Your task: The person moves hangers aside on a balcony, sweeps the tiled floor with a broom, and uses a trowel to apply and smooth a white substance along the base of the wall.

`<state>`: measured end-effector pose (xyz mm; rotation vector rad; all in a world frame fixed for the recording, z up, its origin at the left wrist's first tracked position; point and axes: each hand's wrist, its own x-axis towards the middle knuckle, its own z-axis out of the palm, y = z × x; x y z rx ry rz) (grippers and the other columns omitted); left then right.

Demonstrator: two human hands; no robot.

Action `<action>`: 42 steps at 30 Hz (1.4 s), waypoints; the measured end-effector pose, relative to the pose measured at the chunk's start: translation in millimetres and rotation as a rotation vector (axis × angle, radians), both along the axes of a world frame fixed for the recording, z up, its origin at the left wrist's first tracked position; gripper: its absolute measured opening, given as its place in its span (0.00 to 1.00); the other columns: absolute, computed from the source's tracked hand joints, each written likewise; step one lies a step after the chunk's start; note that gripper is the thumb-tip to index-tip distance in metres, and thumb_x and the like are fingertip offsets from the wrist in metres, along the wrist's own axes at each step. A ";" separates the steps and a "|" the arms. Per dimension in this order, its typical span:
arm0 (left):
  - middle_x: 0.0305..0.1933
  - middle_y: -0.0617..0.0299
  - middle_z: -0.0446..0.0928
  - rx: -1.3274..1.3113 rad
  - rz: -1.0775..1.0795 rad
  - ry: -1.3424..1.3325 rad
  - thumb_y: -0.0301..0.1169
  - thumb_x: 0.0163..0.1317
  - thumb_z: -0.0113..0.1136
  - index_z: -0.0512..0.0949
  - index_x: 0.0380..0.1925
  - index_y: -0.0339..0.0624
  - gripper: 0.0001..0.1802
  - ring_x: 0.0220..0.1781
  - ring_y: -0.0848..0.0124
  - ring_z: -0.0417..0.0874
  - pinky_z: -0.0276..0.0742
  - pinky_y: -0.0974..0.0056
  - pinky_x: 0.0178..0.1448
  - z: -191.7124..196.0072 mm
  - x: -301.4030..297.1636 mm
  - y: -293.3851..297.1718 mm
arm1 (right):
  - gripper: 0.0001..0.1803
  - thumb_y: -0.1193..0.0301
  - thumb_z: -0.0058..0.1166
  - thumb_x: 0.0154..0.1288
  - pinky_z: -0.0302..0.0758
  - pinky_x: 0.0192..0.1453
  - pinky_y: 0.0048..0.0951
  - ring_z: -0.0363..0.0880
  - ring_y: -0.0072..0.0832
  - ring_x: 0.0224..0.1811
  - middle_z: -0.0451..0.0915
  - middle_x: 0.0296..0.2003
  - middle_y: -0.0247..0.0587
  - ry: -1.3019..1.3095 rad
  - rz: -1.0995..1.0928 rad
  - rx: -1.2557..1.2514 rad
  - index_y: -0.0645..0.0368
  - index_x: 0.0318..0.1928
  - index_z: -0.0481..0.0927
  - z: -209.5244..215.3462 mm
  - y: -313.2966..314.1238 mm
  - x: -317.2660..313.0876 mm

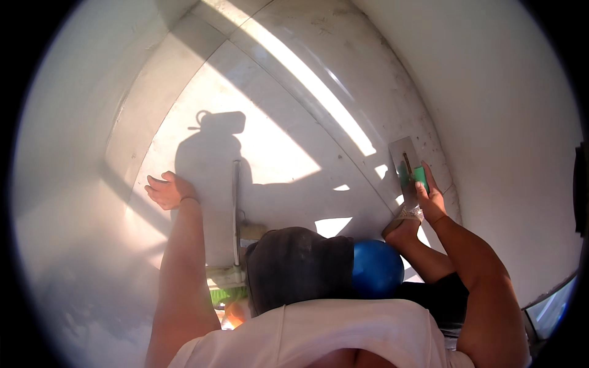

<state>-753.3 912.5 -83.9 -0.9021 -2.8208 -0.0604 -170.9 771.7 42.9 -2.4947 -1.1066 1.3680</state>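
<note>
My right hand (434, 200) is wrapped round the green handle of a flat metal plastering trowel (403, 148), low over the pale floor panel near the right-hand wall. The blade points away from me, and a dark slot or mark shows along its middle. On the left, my left hand (165, 191) is held out with its fingers loosely bent and apart. Nothing shows in it, and a band circles the wrist. A thin upright metal rod (236, 208) stands between my left forearm and my dark-clothed knee (297, 267).
A shiny blue rounded thing (378, 268) sits beside my knee. My sandalled foot (405, 225) is just nearer than the trowel. Pale walls (491, 122) rise on both sides. Green and orange things (230, 295) lie partly hidden by my left forearm. Sunlight and shadows cross the floor (276, 122).
</note>
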 end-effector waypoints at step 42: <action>0.70 0.55 0.63 -0.063 0.026 -0.032 0.49 0.63 0.37 0.65 0.66 0.50 0.32 0.71 0.59 0.64 0.61 0.48 0.69 14.0 10.0 6.4 | 0.32 0.64 0.45 0.75 0.58 0.14 0.22 0.60 0.16 0.12 0.65 0.17 0.26 0.138 -1.015 0.078 0.37 0.75 0.52 -16.8 -43.6 -63.4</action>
